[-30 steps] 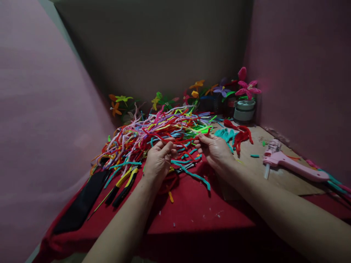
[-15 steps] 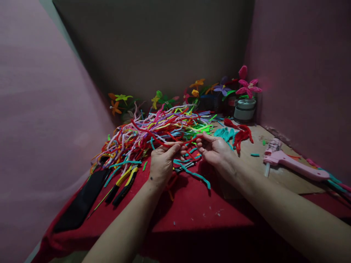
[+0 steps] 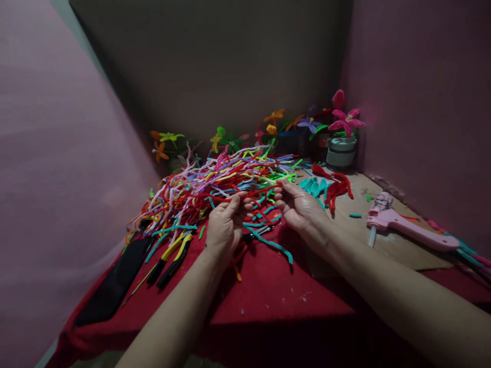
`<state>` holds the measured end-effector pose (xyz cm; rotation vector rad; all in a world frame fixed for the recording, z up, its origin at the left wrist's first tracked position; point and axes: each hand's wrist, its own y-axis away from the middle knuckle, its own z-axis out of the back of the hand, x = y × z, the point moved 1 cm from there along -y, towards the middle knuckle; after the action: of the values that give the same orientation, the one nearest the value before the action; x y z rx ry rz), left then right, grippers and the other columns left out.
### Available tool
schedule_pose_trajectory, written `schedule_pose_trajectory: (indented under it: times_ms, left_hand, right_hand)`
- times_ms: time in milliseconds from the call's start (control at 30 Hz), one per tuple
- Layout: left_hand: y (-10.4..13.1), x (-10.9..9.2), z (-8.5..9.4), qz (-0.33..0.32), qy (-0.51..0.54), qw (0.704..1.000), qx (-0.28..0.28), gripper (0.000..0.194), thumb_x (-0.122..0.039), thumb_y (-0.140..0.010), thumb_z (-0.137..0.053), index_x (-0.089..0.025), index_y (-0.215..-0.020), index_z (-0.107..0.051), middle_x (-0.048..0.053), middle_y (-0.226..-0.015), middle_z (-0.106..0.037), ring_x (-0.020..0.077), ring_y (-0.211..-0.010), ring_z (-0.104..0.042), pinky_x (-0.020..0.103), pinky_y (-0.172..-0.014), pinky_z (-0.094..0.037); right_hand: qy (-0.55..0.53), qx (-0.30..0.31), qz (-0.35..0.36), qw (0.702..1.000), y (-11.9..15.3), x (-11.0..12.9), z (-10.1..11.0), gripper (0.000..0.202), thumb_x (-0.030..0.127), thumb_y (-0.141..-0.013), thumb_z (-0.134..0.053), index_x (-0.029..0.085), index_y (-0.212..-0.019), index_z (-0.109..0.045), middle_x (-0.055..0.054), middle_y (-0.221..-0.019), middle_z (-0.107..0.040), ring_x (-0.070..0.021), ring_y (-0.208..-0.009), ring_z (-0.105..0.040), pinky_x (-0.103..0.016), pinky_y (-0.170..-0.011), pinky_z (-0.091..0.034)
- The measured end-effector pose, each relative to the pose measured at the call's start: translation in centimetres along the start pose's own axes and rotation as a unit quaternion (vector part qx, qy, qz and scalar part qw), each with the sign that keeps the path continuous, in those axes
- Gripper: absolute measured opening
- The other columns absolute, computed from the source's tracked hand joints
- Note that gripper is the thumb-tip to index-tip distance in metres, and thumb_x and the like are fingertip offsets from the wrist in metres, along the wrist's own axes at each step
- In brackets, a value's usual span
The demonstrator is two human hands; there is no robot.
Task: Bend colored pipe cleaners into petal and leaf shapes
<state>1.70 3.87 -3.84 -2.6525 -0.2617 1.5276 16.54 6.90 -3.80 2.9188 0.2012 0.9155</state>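
Note:
A red fuzzy stem stretches between my two hands in front of the heap of coloured stems. My left hand pinches its left part between thumb and fingers. The right part is pinched by my right hand, whose other fingers are curled. Below and between the hands, a teal stem and a dark-handled tool lie on the red cloth.
Yellow-and-black pliers and a black flat case lie at left. On the board at right are teal pieces, red pieces and a pink glue gun. Fuzzy flowers stand behind, one in a jar.
The red stem's long left part has swung down from its raised slant. My left hand has shifted slightly left, and my right hand is slightly higher. Both hands still pinch the stem.

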Motion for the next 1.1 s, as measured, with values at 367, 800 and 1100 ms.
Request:
schedule_pose_trajectory:
  times_ms: [367,800,1100]
  left_hand:
    - [0.5,0.7,-0.7,0.068,-0.027,0.997,0.023,0.025,-0.021,-0.061,-0.073,-0.009,-0.082,-0.065,0.004,-0.066,-0.064,0.0104,-0.055,-0.059,0.022,-0.050,-0.047]
    - [1.4,0.0,-1.0,0.086,-0.158,0.983,0.025,0.021,-0.027,-0.060,-0.072,-0.012,-0.069,-0.060,0.000,-0.059,-0.060,0.0065,-0.044,-0.048,0.018,-0.042,-0.036]
    - [1.7,-0.1,-1.3,-0.035,-0.255,0.965,0.044,0.011,-0.024,-0.067,-0.066,-0.014,-0.070,-0.061,-0.003,-0.056,-0.056,0.0066,-0.048,-0.047,0.018,-0.046,-0.037]
  right_hand:
    - [0.112,0.125,0.007,0.986,1.7,-2.0,-0.7,0.016,0.020,-0.059,-0.072,0.013,-0.069,-0.061,-0.001,-0.058,-0.062,-0.0107,-0.049,-0.057,-0.020,-0.043,-0.045]
    - [0.170,0.140,0.022,0.975,1.3,-2.0,-0.4,0.016,0.021,-0.063,-0.066,0.016,-0.071,-0.053,0.005,-0.055,-0.057,-0.0052,-0.041,-0.047,-0.016,-0.037,-0.033]
    - [0.274,0.138,0.014,0.952,1.7,-2.2,0.1,0.017,0.023,-0.062,-0.066,0.017,-0.068,-0.051,0.005,-0.049,-0.052,-0.0056,-0.036,-0.042,-0.017,-0.034,-0.032]
